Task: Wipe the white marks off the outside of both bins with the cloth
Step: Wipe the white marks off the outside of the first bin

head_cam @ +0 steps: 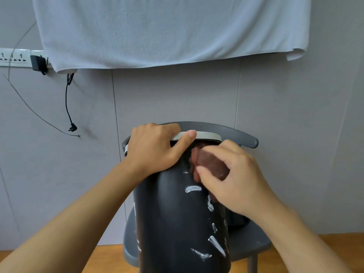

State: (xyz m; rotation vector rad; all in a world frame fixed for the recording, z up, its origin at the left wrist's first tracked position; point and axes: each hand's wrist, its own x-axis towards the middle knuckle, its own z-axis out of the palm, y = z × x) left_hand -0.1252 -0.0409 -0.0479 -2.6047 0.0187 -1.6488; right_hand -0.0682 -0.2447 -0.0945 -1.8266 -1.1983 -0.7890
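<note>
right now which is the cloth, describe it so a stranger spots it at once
Find the grey chair against the wall; a black bin streaked with white marks is tipped on it. Near its pale rim, the right hand presses a small reddish-brown cloth, unlike the big white towel hanging above.

Grey panelled wall (177, 99) with thin vertical seams. Pale blue towel (169, 30) hung across the top. White power strip (13, 57) at left, black adapter (38, 63) plugged in, black cable (68, 101) dangling. Grey chair (254, 245) below, on wooden floor (338, 243).
</note>
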